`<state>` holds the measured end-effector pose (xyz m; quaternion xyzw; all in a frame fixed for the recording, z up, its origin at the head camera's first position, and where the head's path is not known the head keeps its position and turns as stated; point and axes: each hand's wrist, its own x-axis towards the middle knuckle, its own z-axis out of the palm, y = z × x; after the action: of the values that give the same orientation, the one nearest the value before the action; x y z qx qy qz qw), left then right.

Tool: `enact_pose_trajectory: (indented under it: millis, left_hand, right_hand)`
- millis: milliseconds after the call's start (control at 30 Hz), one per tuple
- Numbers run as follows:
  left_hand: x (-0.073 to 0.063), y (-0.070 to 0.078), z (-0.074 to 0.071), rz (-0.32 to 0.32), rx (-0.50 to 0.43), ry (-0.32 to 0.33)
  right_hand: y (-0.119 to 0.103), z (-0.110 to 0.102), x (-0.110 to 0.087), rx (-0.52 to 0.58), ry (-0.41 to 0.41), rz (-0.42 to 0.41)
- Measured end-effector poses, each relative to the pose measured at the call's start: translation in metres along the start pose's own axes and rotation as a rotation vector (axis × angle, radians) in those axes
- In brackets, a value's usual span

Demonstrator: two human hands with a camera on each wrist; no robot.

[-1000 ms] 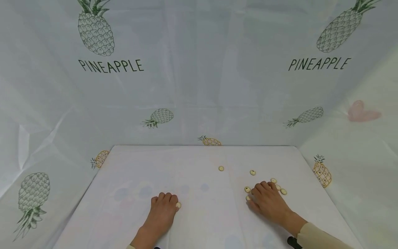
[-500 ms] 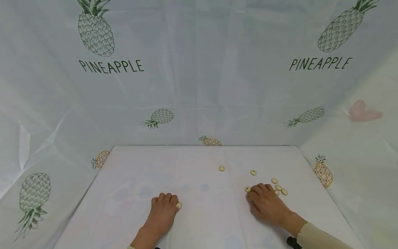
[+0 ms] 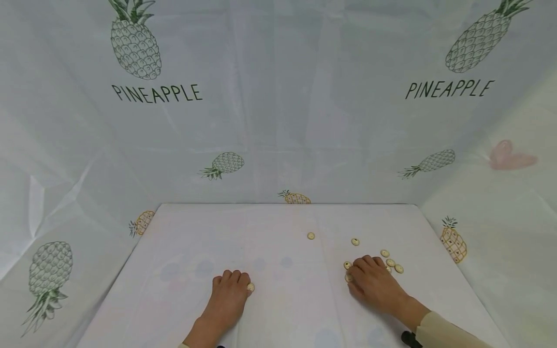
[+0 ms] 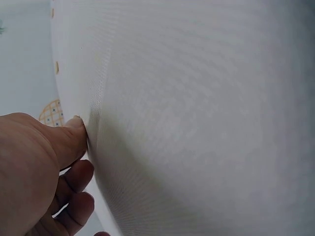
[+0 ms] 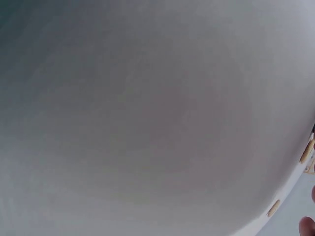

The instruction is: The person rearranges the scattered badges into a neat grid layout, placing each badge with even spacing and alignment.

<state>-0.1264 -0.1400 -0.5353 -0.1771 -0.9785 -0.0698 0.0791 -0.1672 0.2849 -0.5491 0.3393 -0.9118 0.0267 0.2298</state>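
My left hand (image 3: 231, 291) rests on the table, fingers curled, holding a small round pale-yellow disc (image 3: 251, 287) at the thumb and index finger. In the left wrist view its thumb (image 4: 69, 137) reaches down to the white surface; the disc is hidden there. My right hand (image 3: 375, 282) is low over the right side of the table, its thumb and index finger around another disc (image 3: 348, 278), which they partly cover. A further disc (image 3: 347, 265) lies right beside the index fingertip. Beyond the knuckles one disc (image 3: 389, 270) is partly covered by the hand.
Several matching discs lie flat nearby: a loose group (image 3: 390, 262) right of the right hand, a single disc (image 3: 355, 241) behind it, and one (image 3: 311, 236) toward the far middle. The white table (image 3: 287, 309) meets a pineapple-printed sheet (image 3: 278, 121) at its back and sides.
My right fingers have closed in at the near disc, covering it half a second ago and showing it again now. One disc by the right knuckles has come into view. The left hand has stayed put.
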Motion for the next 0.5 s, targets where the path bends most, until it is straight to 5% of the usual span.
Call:
enact_pose_trajectory:
  millis: [500]
  left_hand:
    - [0.0008,-0.0019,0.0029,-0.007,-0.024,-0.003]
  right_hand:
    - [0.0019,-0.0041,0.0014,0.014,0.025,-0.022]
